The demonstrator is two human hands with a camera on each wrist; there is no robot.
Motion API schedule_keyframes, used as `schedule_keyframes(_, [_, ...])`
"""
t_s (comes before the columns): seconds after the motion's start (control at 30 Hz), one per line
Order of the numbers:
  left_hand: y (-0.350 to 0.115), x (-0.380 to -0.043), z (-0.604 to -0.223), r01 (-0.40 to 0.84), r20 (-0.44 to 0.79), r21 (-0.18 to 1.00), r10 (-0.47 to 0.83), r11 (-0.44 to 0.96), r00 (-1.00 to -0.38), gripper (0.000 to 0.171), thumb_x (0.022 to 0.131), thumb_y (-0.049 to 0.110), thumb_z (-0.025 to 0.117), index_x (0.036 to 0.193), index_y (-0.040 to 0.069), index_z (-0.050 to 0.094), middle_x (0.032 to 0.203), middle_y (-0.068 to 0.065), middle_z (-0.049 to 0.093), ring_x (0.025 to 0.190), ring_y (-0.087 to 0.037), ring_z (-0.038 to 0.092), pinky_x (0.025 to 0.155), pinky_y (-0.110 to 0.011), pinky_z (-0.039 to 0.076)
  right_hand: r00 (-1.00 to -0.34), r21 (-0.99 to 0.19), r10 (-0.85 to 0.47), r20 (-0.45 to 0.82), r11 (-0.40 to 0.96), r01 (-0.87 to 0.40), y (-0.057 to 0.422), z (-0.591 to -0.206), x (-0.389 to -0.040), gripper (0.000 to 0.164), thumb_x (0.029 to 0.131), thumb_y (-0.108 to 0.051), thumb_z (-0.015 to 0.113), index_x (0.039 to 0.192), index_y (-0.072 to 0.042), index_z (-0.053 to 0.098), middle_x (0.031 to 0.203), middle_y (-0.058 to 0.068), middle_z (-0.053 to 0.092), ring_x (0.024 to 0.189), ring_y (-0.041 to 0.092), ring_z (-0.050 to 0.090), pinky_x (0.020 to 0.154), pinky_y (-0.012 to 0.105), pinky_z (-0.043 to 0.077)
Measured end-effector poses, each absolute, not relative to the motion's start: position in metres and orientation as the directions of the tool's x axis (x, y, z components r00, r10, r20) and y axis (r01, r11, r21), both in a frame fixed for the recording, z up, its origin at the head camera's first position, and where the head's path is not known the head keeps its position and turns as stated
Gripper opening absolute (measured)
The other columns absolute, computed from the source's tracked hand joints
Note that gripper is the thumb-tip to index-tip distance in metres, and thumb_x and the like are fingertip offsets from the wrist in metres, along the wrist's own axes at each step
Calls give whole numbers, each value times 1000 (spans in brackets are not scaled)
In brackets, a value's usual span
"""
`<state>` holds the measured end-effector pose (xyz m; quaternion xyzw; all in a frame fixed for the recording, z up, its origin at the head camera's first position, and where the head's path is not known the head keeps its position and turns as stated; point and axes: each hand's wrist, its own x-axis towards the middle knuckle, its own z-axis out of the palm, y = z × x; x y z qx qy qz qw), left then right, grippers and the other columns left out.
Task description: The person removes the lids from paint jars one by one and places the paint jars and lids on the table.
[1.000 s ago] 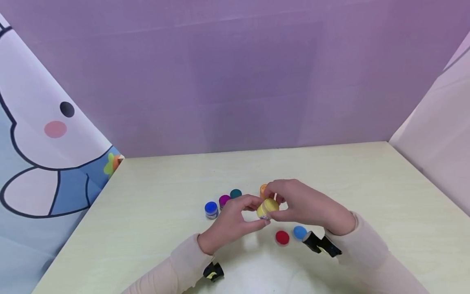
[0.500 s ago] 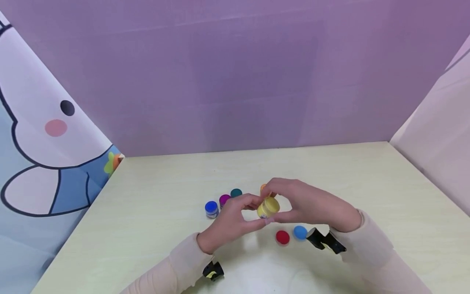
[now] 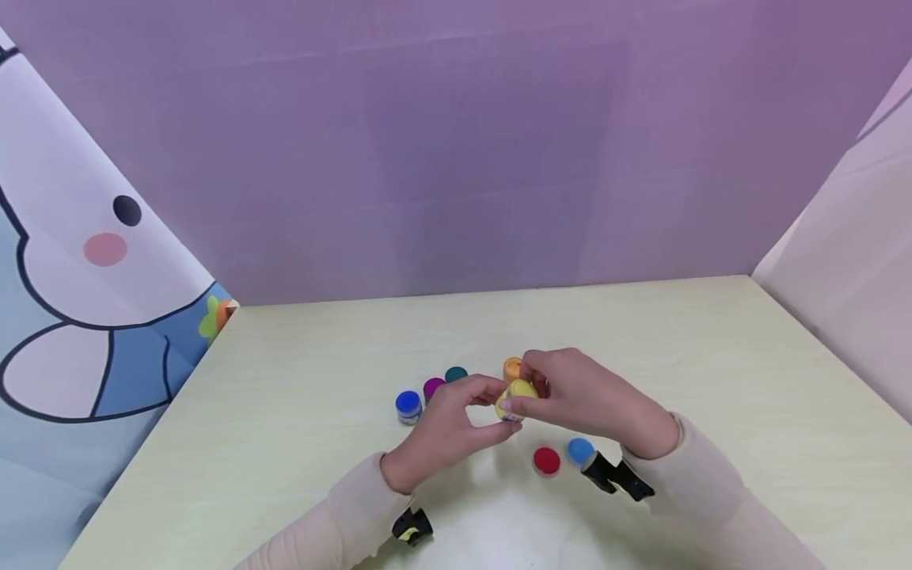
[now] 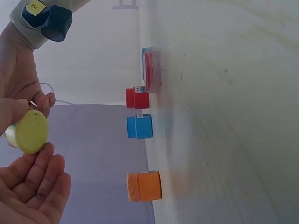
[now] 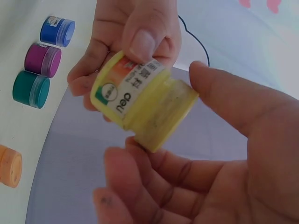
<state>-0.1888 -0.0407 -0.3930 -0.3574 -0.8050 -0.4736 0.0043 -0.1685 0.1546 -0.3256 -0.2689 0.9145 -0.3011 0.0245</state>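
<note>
Raised above the table is a yellow paint jar [image 5: 128, 88] with a printed label; in the right wrist view it lies tilted. My left hand [image 3: 445, 427] grips the jar's body, its thumb pressed on the label. From the other side, my right hand [image 3: 594, 400] pinches the narrower lid end between thumb and fingers. That thumb covers part of the jar in the head view. A round yellow end [image 4: 32, 131] faces the left wrist camera. Just behind the hands stands an orange jar [image 3: 511, 368].
Blue [image 3: 408, 406], purple [image 3: 433, 387] and teal [image 3: 456, 374] jars stand left of the hands. Nearer the person are a red jar [image 3: 546, 461] and a light blue jar [image 3: 580, 450]. A purple backdrop [image 3: 499, 158] rises behind the table [image 3: 321, 356].
My right hand has turned, and its thumb has moved from below the yellow jar up across its side. My left hand stays nearly still. The orange jar now shows more.
</note>
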Motion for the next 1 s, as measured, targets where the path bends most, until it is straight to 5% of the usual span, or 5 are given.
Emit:
schedule_keyframes(0.17, [-41, -189, -394, 575, 338, 760, 571, 303, -748, 33, 78, 31, 71, 106, 18, 60, 102, 12, 60, 93, -4, 54, 82, -27, 46, -834, -564, -534, 140, 649, -510, 155, -324, -169, 25, 81, -33, 67, 85, -12, 52, 61, -5, 46, 51, 8, 42, 46, 24, 40])
schedule_keyframes(0.4, [-41, -190, -394, 568, 340, 773, 572, 282, -747, 30, 79, 29, 70, 104, 17, 60, 99, 11, 61, 91, -6, 55, 82, -29, 46, -743, -528, -629, 228, 561, -637, 158, -323, -171, 20, 80, -18, 69, 93, -13, 56, 85, -9, 53, 73, 9, 51, 67, 27, 48])
schedule_keyframes(0.73, [-42, -191, -395, 581, 351, 771, 588, 261, -729, 33, 77, 29, 72, 106, 18, 59, 99, 14, 60, 89, -4, 54, 81, -28, 47, -616, -484, -745, 254, 454, -748, 163, -321, -173, 33, 74, -2, 70, 101, -16, 57, 100, -8, 54, 90, 7, 50, 81, 26, 46])
schedule_keyframes(0.83, [-41, -191, -394, 584, 356, 771, 586, 256, -727, 32, 78, 29, 71, 105, 18, 60, 99, 13, 60, 90, -5, 54, 81, -29, 47, -629, -487, -733, 257, 464, -740, 163, -320, -173, 32, 75, -8, 72, 102, -13, 56, 100, -8, 54, 90, 8, 50, 81, 27, 46])
schedule_keyframes(1.0, [-41, -191, -393, 584, 350, 760, 579, 283, -736, 31, 78, 30, 70, 105, 18, 60, 100, 12, 61, 92, -4, 54, 82, -28, 46, -767, -551, -609, 200, 578, -602, 162, -319, -171, 37, 79, -34, 69, 102, -8, 55, 92, -5, 57, 81, 11, 54, 70, 29, 49])
